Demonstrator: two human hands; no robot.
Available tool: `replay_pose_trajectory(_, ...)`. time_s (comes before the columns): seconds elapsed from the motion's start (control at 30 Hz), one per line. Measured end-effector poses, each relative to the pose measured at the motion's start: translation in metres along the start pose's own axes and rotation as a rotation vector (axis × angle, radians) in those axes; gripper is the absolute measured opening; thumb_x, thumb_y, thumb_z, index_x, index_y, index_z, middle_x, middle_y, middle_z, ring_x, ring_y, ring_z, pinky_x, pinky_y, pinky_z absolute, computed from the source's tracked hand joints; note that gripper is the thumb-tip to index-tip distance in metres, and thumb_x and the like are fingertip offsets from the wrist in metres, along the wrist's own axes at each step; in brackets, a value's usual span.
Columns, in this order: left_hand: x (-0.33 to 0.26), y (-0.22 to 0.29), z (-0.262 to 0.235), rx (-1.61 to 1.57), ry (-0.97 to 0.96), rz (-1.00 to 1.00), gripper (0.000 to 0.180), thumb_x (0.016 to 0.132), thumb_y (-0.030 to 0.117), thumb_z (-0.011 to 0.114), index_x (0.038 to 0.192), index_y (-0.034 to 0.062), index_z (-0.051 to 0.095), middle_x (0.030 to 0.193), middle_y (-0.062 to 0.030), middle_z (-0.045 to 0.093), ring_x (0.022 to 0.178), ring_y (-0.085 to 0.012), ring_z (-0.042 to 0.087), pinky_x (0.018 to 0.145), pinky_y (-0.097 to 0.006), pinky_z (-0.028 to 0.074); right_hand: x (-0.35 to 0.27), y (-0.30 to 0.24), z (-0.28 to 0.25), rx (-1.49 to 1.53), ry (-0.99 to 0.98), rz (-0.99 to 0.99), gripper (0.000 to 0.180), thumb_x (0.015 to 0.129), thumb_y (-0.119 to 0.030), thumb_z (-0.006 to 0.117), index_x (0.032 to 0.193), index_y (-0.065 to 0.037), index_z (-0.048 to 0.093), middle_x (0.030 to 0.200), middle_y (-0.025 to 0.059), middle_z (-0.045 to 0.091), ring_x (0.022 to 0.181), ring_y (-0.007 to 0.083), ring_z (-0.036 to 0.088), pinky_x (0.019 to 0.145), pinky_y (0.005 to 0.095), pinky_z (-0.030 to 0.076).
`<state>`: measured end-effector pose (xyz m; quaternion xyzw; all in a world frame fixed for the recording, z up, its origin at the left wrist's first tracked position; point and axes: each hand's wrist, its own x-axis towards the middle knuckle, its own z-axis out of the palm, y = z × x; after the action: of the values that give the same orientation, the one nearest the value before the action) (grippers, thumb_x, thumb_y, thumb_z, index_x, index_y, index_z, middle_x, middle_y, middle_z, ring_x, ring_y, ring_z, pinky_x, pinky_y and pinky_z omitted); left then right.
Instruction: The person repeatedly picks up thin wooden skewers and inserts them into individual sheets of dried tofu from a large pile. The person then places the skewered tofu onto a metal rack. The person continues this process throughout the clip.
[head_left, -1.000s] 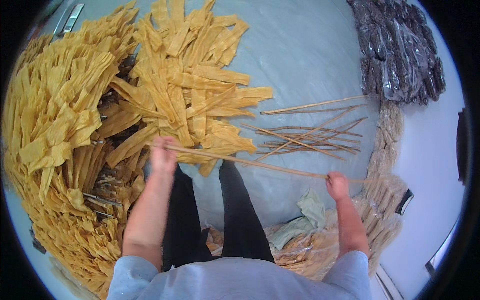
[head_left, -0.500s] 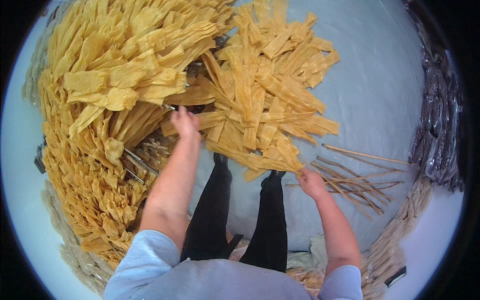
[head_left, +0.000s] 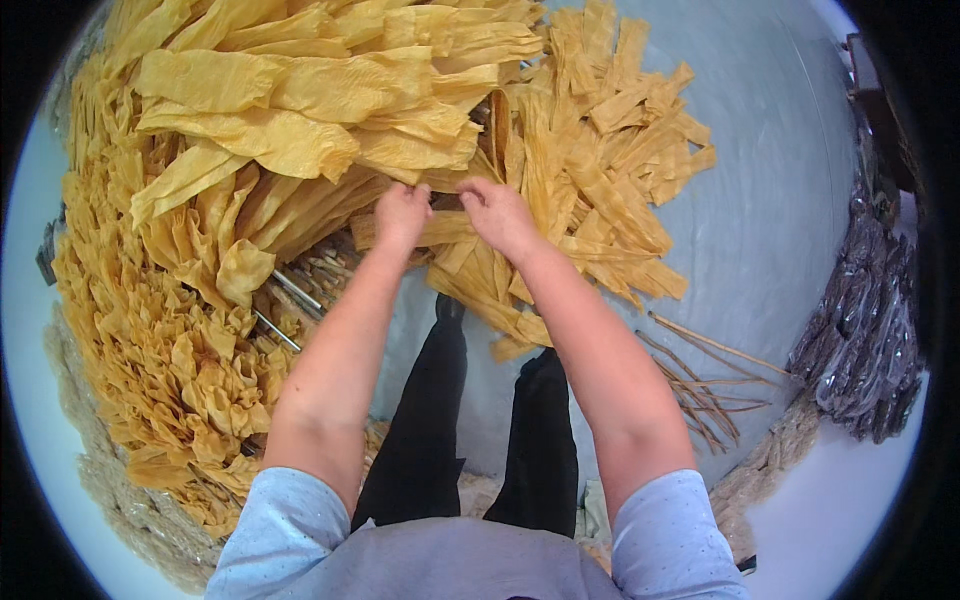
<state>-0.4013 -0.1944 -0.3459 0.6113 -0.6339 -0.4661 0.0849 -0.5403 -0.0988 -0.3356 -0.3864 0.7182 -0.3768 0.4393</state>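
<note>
My left hand (head_left: 403, 214) is closed at the lower edge of a thick bank of yellow tofu skin sheets (head_left: 330, 125). Just to its right, my right hand (head_left: 499, 214) has thumb and forefinger pinched at the same edge. A tofu skin strip (head_left: 448, 181) runs between the two hands, and both sets of fingers appear to grip it. How much they hold is hidden. Below and behind my right hand spreads a flat, loose pile of tofu skin strips (head_left: 610, 175), lying crosswise over one another.
Bare sticks (head_left: 705, 385) lie on the grey floor sheet (head_left: 760, 230) at the right. Metal rods (head_left: 297, 290) poke out below the hanging sheets. Dark items in clear plastic (head_left: 860, 330) line the far right, and crumpled ruffled sheets (head_left: 190, 350) fill the left.
My right hand has let go of the strip at the loose pile's near end and moved up and left beside my left hand. The view has shifted slightly.
</note>
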Motion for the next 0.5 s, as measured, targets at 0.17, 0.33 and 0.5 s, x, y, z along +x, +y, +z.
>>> replay_pose_trajectory(0.17, -0.058, -0.061, 0.035, 0.128, -0.030, 0.021, 0.019, 0.088, 0.019, 0.056, 0.082, 0.0005, 0.056, 0.067, -0.0127, 0.063, 0.060, -0.0238, 0.061, 0.058, -0.037, 0.047, 0.015, -0.011, 0.030, 0.250, -0.219, 0.208, 0.027, 0.088, -0.021, 0.052, 0.106, -0.004, 0.062, 0.088, 0.0163, 0.066, 0.078, 0.0281, 0.063, 0.074, 0.0367, 0.049)
replay_pose_trajectory(0.33, -0.150, -0.045, 0.079, -0.337, -0.302, -0.156, 0.021, 0.087, 0.019, 0.055, 0.100, 0.0037, 0.061, 0.079, -0.0093, 0.064, 0.069, -0.0210, 0.061, 0.064, -0.037, 0.048, -0.012, -0.013, 0.051, 0.324, 0.053, 0.183, 0.034, 0.089, -0.032, 0.055, 0.096, 0.001, 0.062, 0.077, 0.0159, 0.065, 0.067, 0.0292, 0.060, 0.069, 0.0391, 0.048)
replay_pose_trajectory(0.5, -0.155, -0.014, 0.058, -0.007, -0.850, -0.300, 0.029, 0.088, 0.023, 0.055, 0.109, 0.0027, 0.058, 0.090, -0.0045, 0.063, 0.076, -0.0138, 0.058, 0.065, -0.032, 0.048, -0.072, 0.010, 0.028, 0.075, -0.024, 0.251, 0.045, 0.092, -0.042, 0.050, 0.088, 0.002, 0.061, 0.076, 0.0202, 0.062, 0.071, 0.0299, 0.059, 0.071, 0.0383, 0.046)
